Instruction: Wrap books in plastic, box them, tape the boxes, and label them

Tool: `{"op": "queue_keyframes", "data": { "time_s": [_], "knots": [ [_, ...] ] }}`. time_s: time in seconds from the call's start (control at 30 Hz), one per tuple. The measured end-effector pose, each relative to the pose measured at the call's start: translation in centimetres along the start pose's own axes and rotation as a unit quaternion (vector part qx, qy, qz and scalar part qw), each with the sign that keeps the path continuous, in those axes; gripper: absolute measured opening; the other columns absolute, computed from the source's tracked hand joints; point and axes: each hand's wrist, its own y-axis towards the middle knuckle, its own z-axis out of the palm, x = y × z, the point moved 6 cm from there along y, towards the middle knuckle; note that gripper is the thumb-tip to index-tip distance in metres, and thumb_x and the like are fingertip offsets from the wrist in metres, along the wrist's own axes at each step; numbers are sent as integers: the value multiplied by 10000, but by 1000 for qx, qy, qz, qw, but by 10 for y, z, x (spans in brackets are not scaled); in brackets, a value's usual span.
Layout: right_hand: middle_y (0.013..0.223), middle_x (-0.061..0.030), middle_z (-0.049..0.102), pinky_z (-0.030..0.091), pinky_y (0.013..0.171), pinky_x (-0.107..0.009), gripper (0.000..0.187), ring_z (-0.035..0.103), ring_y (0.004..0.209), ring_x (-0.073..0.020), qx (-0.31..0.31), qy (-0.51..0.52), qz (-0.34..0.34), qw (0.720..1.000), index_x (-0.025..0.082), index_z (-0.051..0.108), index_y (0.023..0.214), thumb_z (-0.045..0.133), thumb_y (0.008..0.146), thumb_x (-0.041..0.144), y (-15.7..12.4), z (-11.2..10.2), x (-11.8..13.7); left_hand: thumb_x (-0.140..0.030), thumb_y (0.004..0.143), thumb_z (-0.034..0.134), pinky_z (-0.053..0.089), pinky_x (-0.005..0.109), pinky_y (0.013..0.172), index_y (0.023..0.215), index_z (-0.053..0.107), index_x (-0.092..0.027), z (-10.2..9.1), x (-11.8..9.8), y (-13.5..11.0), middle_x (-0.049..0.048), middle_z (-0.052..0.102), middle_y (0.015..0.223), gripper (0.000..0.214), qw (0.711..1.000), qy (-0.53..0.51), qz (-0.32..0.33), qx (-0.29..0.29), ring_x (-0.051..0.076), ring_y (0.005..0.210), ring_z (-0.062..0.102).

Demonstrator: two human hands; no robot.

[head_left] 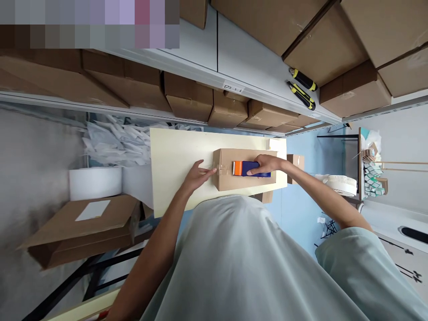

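We list: right hand [267, 164] grasping navy-and-orange plastic tape dispenser [246, 167]; left hand [197, 176], unclenched, fingertips touching brown oblong cardboard box [245, 183].

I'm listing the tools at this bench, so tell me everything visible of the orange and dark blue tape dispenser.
The tape dispenser looks plastic, with an orange head, a pale toothed edge at its left end, and a dark blue body partly hidden by the right hand gripping it. It lies lengthwise over the cardboard box; whether they touch is unclear.
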Motion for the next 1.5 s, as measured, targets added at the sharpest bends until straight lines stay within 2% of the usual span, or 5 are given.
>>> {"op": "queue_keyframes", "data": {
  "time_s": [0.1, 0.2, 0.5, 0.93, 1.5],
  "knots": [
    [678, -24, 695, 425, 579, -277, 689, 579, 590, -146, 6, 2, -3, 1000, 187, 677, 709, 804, 670, 863, 0, 1, 1, -518, 859, 752, 547, 459, 1122, 1432, 636, -204, -3, -10, -24, 147, 753, 1377, 664, 990, 46, 95, -95, 279, 1128, 769],
    [664, -22, 700, 432, 578, -274, 683, 586, 582, -149, 11, 6, -10, 1000, 189, 686, 707, 807, 664, 859, 0, 1, 0, -522, 979, 600, 466, 430, 1225, 1543, 563, -188, 22, -17, -54, 160, 595, 1606, 656, 979, 2, 193, -65, 296, 1420, 634],
    [646, -27, 714, 466, 613, -267, 676, 618, 592, -153, 27, 19, -35, 999, 181, 697, 682, 800, 673, 850, -3, 4, 6, -535, 859, 795, 175, 587, 1354, 1734, -46, -46, 83, -23, -75, 313, -61, 1800, 1308, 944, 182, 276, -7, 416, 1691, 31],
    [646, -43, 741, 518, 669, -294, 668, 675, 643, -185, 87, 39, -58, 994, 164, 729, 675, 851, 649, 820, -11, 3, -4, -750, 878, 661, 113, 653, 1330, 1677, 188, 110, 103, -42, -75, 407, 94, 1743, 1266, 841, 425, 316, -106, 489, 1672, 54],
    [737, -51, 772, 527, 697, -338, 639, 707, 672, -201, 131, 111, -58, 983, 187, 748, 838, 825, 721, 811, -71, -60, -213, -860, 754, 725, 180, 707, 1295, 1656, 53, 161, 112, -56, -67, 481, 12, 1712, 1519, 817, 535, 192, -92, 547, 1658, 41]
  ]
}}
